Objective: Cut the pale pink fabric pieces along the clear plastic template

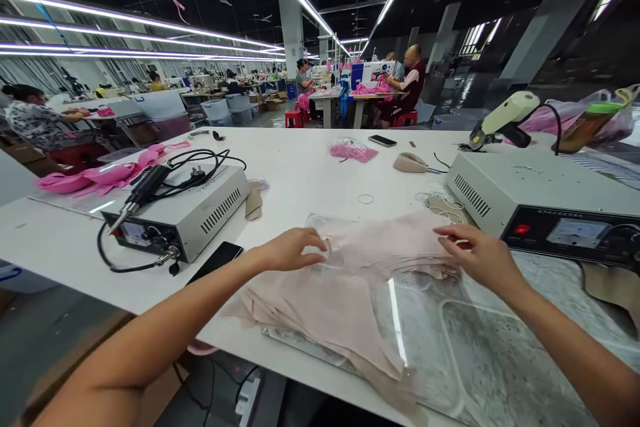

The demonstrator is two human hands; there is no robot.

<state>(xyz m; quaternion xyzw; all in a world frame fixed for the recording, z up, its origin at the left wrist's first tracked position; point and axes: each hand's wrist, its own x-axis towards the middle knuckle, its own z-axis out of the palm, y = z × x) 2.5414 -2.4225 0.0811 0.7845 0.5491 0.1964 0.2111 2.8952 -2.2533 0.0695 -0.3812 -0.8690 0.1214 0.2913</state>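
Pale pink fabric pieces lie in two overlapping piles on the table in front of me. The upper pile (390,240) runs sideways between my hands; the lower pile (320,310) spreads toward the table's front edge. My left hand (297,248) is at the upper pile's left end, its thumb and curved fingers apart. At that pile's right edge is my right hand (473,250), fingers stretched out and separated, with fingertips at the cloth. Whether either hand's fingertips press on the fabric is hard to see. Beneath the piles is a clear-topped, grey-patterned mat (425,340).
A grey machine box (200,207) with a black-handled tool (145,190) stands left, near a dark phone (217,260). Another box (545,180) stands right, below a pale green tool (510,117). Pink straps (100,177), a bagged pink bundle (353,150) and another phone (383,140) lie farther back. Co-workers sit beyond.
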